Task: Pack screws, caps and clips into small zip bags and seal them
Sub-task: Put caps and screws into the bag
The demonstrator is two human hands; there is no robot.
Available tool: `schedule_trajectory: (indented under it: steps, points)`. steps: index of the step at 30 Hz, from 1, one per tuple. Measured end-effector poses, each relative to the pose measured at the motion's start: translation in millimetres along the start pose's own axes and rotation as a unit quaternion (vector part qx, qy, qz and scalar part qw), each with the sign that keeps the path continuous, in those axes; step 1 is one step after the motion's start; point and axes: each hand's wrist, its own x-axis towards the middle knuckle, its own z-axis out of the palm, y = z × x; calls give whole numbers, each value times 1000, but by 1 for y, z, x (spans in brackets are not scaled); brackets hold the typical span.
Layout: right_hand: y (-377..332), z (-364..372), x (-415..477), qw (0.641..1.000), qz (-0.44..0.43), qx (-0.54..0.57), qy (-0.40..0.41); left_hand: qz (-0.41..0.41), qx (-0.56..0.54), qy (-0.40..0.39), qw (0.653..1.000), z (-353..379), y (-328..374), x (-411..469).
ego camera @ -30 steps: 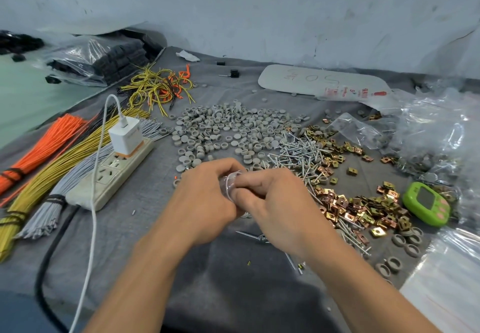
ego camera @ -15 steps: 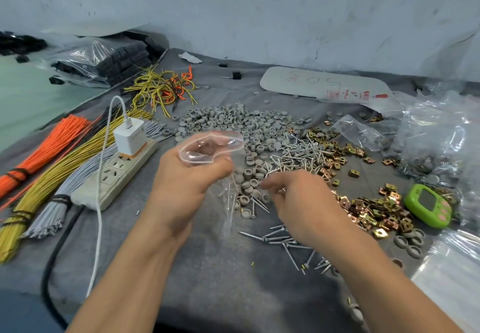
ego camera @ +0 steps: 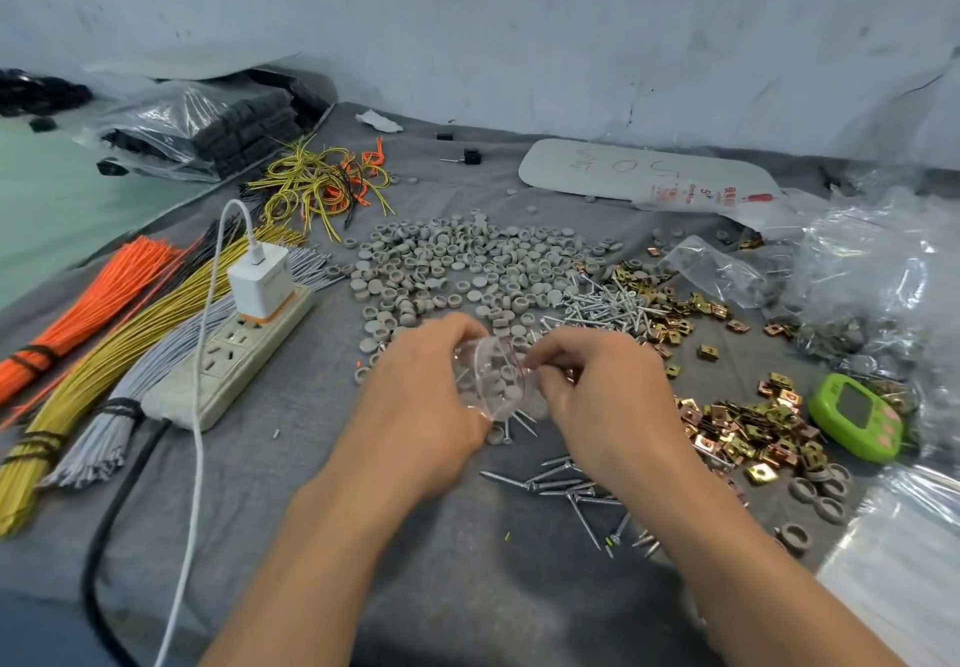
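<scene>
both left hand [ego camera: 421,398] and right hand [ego camera: 605,391] pinch a clear, crumpled zip bag [ego camera: 493,378].

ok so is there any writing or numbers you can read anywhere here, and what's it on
"0": red handwriting on the white flat pack; marks beside it unclear.
Red print on its label: too small.
Nothing legible on the white charger or green timer.
</scene>
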Motion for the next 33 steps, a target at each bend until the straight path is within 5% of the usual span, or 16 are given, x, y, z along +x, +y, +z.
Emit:
schedule_trajectory:
  steps: [3, 7, 12, 15, 18, 22, 25, 33]
  points:
    - [-1, -1, 1, 992, 16, 122, 36, 10, 9, -11, 1000, 3, 1, 0]
    - [-7, -3, -1, 962, 24, 272, -19, 30, -49, -30, 998, 1, 5, -2]
    - [-14, 7, -2, 947, -16, 311, -76, 25, -120, -31, 992, -1, 7, -2]
    - [-10, -1, 3, 949, -25, 314, 11, 4, -125, -3, 992, -4, 1, 0]
    - [1, -9, 7, 968, -9, 234, 88, -16, -151, 31, 988, -8, -3, -1]
    - [8, 4, 4, 999, -13, 41, -19, -33, -141, 125, 981, -13, -5, -1]
    - [8, 16, 2, 989, -45, -93, -104, -28, -98, 157, 982, -13, -7, 1]
    - [1, 15, 6, 967, -104, -206, -111, -27, -1, -3, 1000, 3, -10, 2]
